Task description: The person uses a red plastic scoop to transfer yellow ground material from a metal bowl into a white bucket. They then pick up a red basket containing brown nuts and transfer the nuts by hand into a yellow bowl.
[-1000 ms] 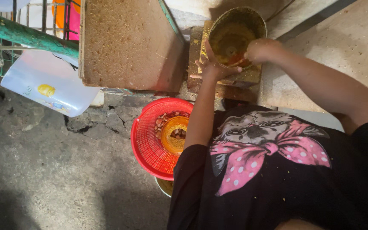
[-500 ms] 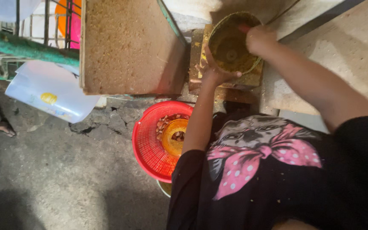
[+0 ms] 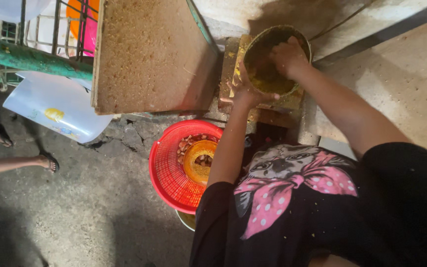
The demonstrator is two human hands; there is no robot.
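Round bowl [image 3: 273,74]: right hand [image 3: 286,55] inside, left hand [image 3: 245,91] gripping rim.

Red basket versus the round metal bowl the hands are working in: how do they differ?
The red basket is slotted plastic, sitting low on the ground; the metal bowl is solid-walled, raised on a block. The basket holds a small orange bowl with pieces; the metal bowl holds yellowish mash, with the right hand inside and the left hand at its rim. Both are round.
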